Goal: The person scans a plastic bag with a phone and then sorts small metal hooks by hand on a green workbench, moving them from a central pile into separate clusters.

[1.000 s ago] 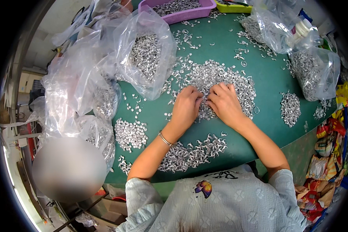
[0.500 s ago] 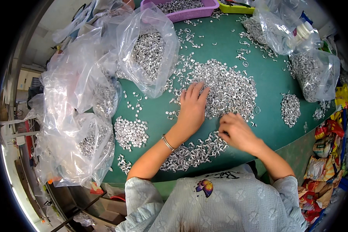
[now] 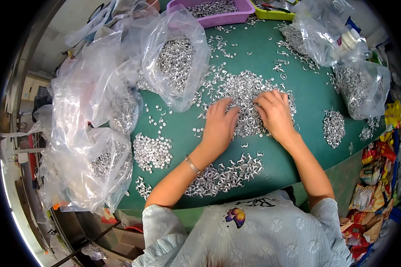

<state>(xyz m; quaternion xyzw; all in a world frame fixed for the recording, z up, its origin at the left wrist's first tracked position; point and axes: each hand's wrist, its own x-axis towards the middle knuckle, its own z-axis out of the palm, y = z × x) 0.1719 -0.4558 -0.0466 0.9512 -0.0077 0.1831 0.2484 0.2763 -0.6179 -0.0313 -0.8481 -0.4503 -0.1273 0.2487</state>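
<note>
A big heap of small silvery metal pieces (image 3: 249, 122), curved and ring-like, covers the middle of the green table. My left hand (image 3: 220, 123) lies at the heap's left edge, fingers stretched and thumb apart, touching the pieces. On the heap's right side rests my right hand (image 3: 275, 115), its fingers bent and spread over the pieces with the thumb apart. No piece shows held in either hand. Closer to me, curved hook-like metal pieces (image 3: 227, 175) form a long pile. Left of my left forearm sits a pile of small round metal pieces (image 3: 152, 152).
Clear plastic bags of metal pieces (image 3: 176, 62) crowd the left side. Another filled bag (image 3: 354, 86) stands at the right, near a small pile (image 3: 333, 128). A purple basket (image 3: 225, 18) and a yellow-green tray (image 3: 274, 15) are at the far edge.
My right hand has moved away from me, from above the near pile onto the heap's right side. A few loose pieces now lie between heap and near pile. My left hand has shifted slightly.
</note>
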